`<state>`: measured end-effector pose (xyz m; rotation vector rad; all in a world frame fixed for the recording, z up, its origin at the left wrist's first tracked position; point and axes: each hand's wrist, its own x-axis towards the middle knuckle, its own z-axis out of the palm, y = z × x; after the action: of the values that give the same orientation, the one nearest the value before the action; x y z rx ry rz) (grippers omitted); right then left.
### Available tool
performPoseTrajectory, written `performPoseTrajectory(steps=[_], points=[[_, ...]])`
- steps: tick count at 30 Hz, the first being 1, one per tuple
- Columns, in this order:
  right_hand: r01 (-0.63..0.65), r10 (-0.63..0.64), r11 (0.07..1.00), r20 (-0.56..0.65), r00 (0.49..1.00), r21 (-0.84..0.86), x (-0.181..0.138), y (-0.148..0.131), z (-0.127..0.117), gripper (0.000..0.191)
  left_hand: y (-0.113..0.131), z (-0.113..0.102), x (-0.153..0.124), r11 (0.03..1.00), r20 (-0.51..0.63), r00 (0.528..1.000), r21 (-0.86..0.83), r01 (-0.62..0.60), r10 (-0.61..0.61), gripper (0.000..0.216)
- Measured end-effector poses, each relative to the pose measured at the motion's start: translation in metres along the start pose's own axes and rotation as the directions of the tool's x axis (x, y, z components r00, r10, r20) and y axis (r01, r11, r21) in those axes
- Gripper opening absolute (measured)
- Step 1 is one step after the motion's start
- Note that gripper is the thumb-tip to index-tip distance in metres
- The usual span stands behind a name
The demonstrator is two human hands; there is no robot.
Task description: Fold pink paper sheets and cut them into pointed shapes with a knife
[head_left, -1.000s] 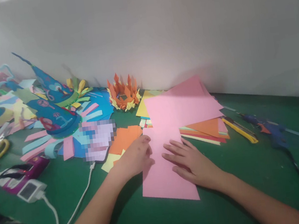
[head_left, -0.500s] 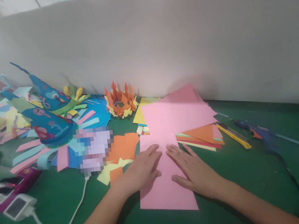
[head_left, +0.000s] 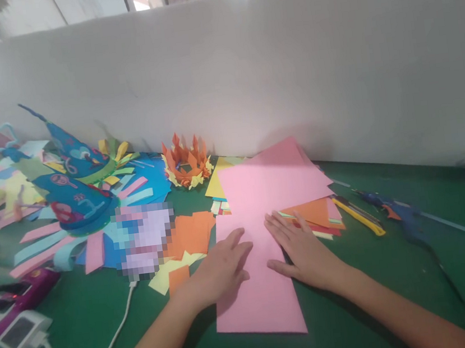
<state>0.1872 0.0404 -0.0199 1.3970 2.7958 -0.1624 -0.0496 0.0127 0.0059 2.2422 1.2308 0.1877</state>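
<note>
A long sheet of pink paper [head_left: 259, 306] lies lengthwise in front of me on the green table. My left hand [head_left: 222, 268] rests on its left side, fingers stretched out and slightly apart. On the right edge lies my right hand [head_left: 303, 250], palm down with the fingers extended. Neither hand grips anything. Beyond the fingertips, larger pink sheets [head_left: 273, 177] cover a stack of coloured paper, with orange sheets [head_left: 316, 212] sticking out at the right.
A yellow utility knife [head_left: 360, 217] and a blue glue gun [head_left: 402, 212] lie on the right. At the left are orange paper pieces [head_left: 191, 232], an orange paper crown [head_left: 188, 165], blue cone hats [head_left: 77, 201], a purple power strip [head_left: 27, 298] and a white cable [head_left: 116, 329]. A pale wall [head_left: 330, 71] stands behind.
My right hand has shifted slightly right and up, toward the pink sheet's right edge. The left hand stays nearly in place. The whole view has tipped up a little.
</note>
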Motion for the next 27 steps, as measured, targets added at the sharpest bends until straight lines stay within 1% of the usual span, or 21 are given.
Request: performPoseTrajectory(steps=[3, 6, 9, 12, 14, 16, 18, 21, 23, 27], points=[[0.014, -0.014, 1.0, -0.004, 1.0, 0.003, -0.001, 0.001, 0.001, 0.079, -0.002, 0.003, 0.0, 1.0, 0.006, 1.0, -0.016, 0.014, -0.014, 0.055], [0.035, -0.034, 0.999, -0.041, 0.999, 0.017, -0.002, 0.002, 0.004, 0.077, -0.005, 0.004, 0.0, 0.998, 0.01, 0.999, -0.049, 0.031, -0.03, 0.055], [0.095, -0.092, 0.994, -0.066, 0.994, 0.049, -0.003, 0.001, 0.004, 0.069, -0.006, 0.003, -0.001, 0.993, -0.011, 1.0, -0.118, 0.028, -0.029, 0.051], [0.163, -0.159, 0.983, -0.053, 0.986, 0.083, -0.005, -0.004, 0.002, 0.058, -0.006, 0.0, -0.002, 0.985, -0.042, 0.999, -0.173, 0.014, -0.021, 0.042], [0.184, -0.18, 0.978, -0.053, 0.982, 0.096, -0.005, -0.007, 0.001, 0.058, -0.005, -0.002, -0.002, 0.981, -0.064, 0.998, -0.195, 0.013, -0.026, 0.035], [0.195, -0.19, 0.976, -0.058, 0.98, 0.098, -0.005, -0.009, 0.001, 0.061, -0.004, -0.003, -0.001, 0.98, -0.092, 0.995, -0.196, 0.03, -0.049, 0.034], [0.195, -0.191, 0.976, -0.057, 0.98, 0.093, -0.004, -0.009, 0.002, 0.063, -0.003, -0.005, 0.0, 0.984, -0.136, 0.984, -0.151, 0.091, -0.112, 0.045], [0.191, -0.186, 0.977, -0.055, 0.981, 0.091, -0.003, -0.008, 0.004, 0.065, 0.0, -0.007, 0.002, 0.971, -0.205, 0.95, -0.051, 0.232, -0.237, 0.058], [0.197, -0.191, 0.976, -0.067, 0.979, 0.095, -0.003, -0.007, 0.005, 0.066, 0.003, -0.006, 0.003, 0.958, -0.214, 0.935, -0.008, 0.288, -0.283, 0.058], [0.2, -0.196, 0.976, -0.052, 0.979, 0.091, -0.003, -0.007, 0.004, 0.066, 0.005, -0.001, 0.002, 0.939, -0.197, 0.925, 0.047, 0.339, -0.324, 0.056]])
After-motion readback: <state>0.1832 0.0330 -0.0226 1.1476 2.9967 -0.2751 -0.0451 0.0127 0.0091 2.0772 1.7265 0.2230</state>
